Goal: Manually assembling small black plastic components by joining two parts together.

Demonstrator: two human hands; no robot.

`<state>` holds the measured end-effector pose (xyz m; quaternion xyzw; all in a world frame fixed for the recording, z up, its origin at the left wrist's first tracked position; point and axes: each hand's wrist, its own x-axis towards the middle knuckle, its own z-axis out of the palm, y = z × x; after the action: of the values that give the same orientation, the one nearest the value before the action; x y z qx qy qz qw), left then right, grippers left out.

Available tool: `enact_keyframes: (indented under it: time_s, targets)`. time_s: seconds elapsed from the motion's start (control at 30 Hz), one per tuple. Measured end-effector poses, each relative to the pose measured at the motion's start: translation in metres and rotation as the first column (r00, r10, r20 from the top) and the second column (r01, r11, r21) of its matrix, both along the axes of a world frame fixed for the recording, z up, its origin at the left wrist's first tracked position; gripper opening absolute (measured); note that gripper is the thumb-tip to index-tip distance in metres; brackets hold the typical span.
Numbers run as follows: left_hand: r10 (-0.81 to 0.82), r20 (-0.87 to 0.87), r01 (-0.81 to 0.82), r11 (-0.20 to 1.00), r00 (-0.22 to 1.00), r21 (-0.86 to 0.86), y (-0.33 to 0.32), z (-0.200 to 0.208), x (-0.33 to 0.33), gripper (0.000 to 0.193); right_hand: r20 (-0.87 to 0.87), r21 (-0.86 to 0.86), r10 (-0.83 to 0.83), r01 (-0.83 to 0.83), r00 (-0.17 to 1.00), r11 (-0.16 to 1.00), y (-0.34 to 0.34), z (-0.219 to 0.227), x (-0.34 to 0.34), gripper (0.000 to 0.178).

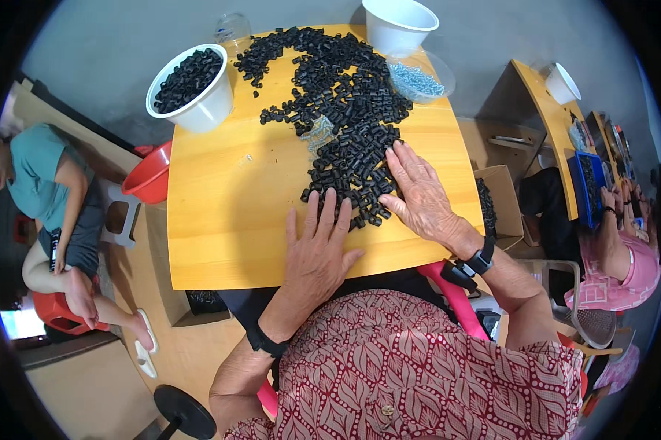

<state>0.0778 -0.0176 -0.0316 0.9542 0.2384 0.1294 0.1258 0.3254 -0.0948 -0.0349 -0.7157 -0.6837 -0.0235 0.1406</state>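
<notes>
A wide heap of small black plastic parts (352, 158) spreads over the yellow table (220, 242) from its far edge toward me. My left hand (317, 242) lies flat with fingers apart, its fingertips at the near left edge of the heap. On the heap's right side rests my right hand (418, 192), fingers stretched out and touching the black parts, thumb held away. Neither hand grips anything. A small pile of silvery screws (318, 134) lies against the heap's left side, beyond my left hand.
A white bucket (215, 110) full of black parts stands at the far left, near a clear jar (232, 31). At the far right are a white bucket (400, 33) and a clear bowl of screws (418, 79). A red basin (151, 174) and a seated person (52, 176) are left; others work right.
</notes>
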Motion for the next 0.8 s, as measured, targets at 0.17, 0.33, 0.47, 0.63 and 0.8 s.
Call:
enact_keyframes:
  time_s: [0.17,0.33,0.47,0.63,0.8]
  targets:
    - [0.073,0.091,-0.073,0.997,0.993,-0.007,0.013,-0.003,-0.007,0.075,-0.024,0.024,-0.01,0.01,1.0,1.0,0.006,0.002,-0.005,0.076]
    - [0.286,0.4,-0.281,0.957,0.871,-0.071,0.045,-0.013,-0.022,0.044,-0.033,0.12,0.132,-0.127,0.991,0.985,-0.006,0.022,-0.011,0.073]
    - [0.281,0.435,-0.274,0.958,0.856,-0.079,0.059,-0.015,-0.015,0.032,0.019,-0.05,0.403,-0.401,0.915,0.915,-0.016,0.035,-0.025,0.072]
    - [0.254,0.445,-0.262,0.964,0.859,-0.044,0.06,-0.012,0.0,0.022,-0.049,-0.178,0.506,-0.506,0.861,0.844,-0.01,0.032,-0.046,0.073]
    - [0.257,0.421,-0.266,0.963,0.87,-0.036,0.061,-0.011,0.001,0.02,-0.036,-0.164,0.493,-0.492,0.869,0.855,-0.001,0.026,-0.046,0.075]
